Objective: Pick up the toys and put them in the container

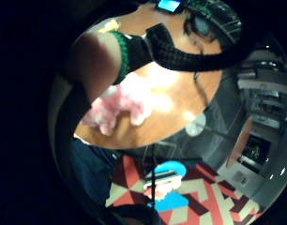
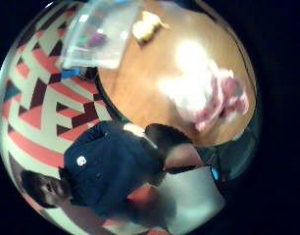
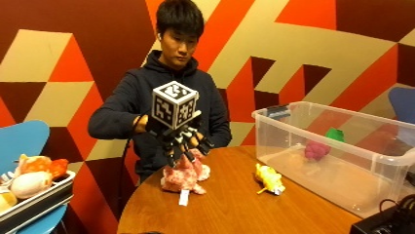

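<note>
The pink plush toy (image 3: 185, 178) is seen lying on the round wooden table (image 3: 240, 209), well apart from the clear container (image 3: 337, 156). The gloved right hand (image 3: 181, 139) is held directly above it, fingers pointed down and spread, nothing gripped. The toy is judged soft and light; its bulky middle is recommended for the grasp.

The right hand (image 3: 183, 141) covers the top of the pink plush toy (image 3: 185, 179), so whether its fingertips touch the fur cannot be told — the grip is hidden. The clear container (image 3: 337, 146) is cut off at the frame's edge. 2 toys inside it — one pink (image 3: 316, 150), one green (image 3: 334, 134) — are too small to identify.
</note>
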`<state>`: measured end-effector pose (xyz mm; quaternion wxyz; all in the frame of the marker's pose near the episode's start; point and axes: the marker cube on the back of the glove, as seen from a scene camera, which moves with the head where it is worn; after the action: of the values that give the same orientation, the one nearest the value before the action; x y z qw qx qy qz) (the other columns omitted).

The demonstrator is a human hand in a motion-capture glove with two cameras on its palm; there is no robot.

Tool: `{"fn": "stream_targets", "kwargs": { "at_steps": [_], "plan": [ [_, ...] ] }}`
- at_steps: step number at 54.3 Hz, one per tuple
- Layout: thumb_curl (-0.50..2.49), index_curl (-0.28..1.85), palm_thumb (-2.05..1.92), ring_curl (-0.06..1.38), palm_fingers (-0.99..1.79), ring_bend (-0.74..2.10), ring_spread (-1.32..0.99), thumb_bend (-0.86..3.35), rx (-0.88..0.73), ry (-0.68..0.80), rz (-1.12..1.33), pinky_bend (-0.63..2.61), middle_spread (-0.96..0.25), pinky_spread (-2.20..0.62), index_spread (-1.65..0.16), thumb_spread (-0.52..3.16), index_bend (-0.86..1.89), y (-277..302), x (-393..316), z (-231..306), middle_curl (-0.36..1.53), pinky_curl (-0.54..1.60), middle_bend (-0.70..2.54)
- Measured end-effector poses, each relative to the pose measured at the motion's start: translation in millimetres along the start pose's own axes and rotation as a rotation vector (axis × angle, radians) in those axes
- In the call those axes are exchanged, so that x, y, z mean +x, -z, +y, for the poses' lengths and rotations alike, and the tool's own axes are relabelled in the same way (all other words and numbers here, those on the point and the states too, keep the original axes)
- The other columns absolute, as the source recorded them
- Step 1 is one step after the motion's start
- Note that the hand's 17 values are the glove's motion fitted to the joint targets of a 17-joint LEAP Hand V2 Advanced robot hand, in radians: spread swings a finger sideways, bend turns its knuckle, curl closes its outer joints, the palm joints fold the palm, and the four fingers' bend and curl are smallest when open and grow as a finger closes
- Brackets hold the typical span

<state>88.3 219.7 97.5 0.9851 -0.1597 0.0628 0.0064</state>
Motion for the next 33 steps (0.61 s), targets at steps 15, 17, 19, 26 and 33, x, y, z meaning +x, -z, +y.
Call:
{"fn": "stream_targets", "kwargs": {
  "at_steps": [15,17,19,26,33],
  "plan": [
    [0.36,0.41,0.18,0.18,-0.12,0.15,0.05,0.02,-0.087,-0.093,-0.068,1.09,0.01,0.09,-0.32,1.14,0.21,-83.8,10.8,-17.9,0.25,0.44,0.1],
    [0.37,0.42,0.23,0.19,-0.02,0.19,0.05,0.05,-0.042,-0.085,-0.081,1.09,0.01,0.08,-0.32,1.17,0.24,-86.9,17.2,-22.5,0.24,0.44,0.12],
    [0.39,0.42,0.32,0.22,0.22,0.31,0.04,0.09,0.008,-0.081,-0.085,1.05,0.0,0.03,-0.32,1.19,0.26,-90.3,20.2,-25.7,0.24,0.41,0.17],
    [0.49,0.37,0.56,0.31,0.75,0.74,-0.14,0.2,0.197,-0.05,-0.09,1.03,-0.07,-0.22,-0.3,1.17,0.14,-94.8,18.4,-39.4,0.29,0.38,0.29],
    [0.6,0.48,0.65,0.41,1.01,0.86,-0.27,0.2,0.243,-0.001,-0.086,1.0,-0.15,-0.32,-0.34,0.94,0.35,-81.1,4.3,-44.8,0.39,0.41,0.5]
  ]
}}
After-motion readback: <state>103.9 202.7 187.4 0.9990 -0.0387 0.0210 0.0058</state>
